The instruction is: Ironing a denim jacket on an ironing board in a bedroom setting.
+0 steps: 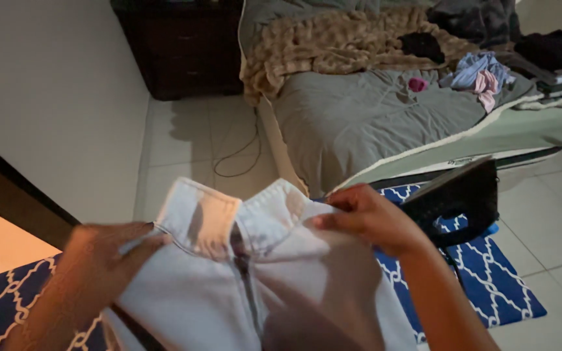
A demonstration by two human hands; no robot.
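Pale denim jeans (255,279) hang between the person's two hands, waistband up and front facing the camera, with the fly seam running down the middle. The left hand (108,250) is closed in a firm grip on the left corner of the waistband, fingers curled round the hem. The right hand (365,218) pinches the right part of the waistband, thumb and fingers shut on the fabric just beside the fly. Between the two grips the band is pulled fairly flat, though the legs below sag out of the picture, so the garment looks taken up and spread at the top only; no fold or laying-down shows yet, and I judge most of the handling is left to do.

Just past the right grip, a dark clothes iron (460,198) stands upright on a blue and white patterned cloth (489,286), which also shows below the left grip. Farther beyond both hands lies a bed (365,114) with a grey sheet, a tan furry blanket (339,42) bunched at its head and a heap of loose clothes (482,75) on its far side. A dark wooden dresser (177,45) stands against the wall, and a thin cable (239,153) trails over the tiled floor.
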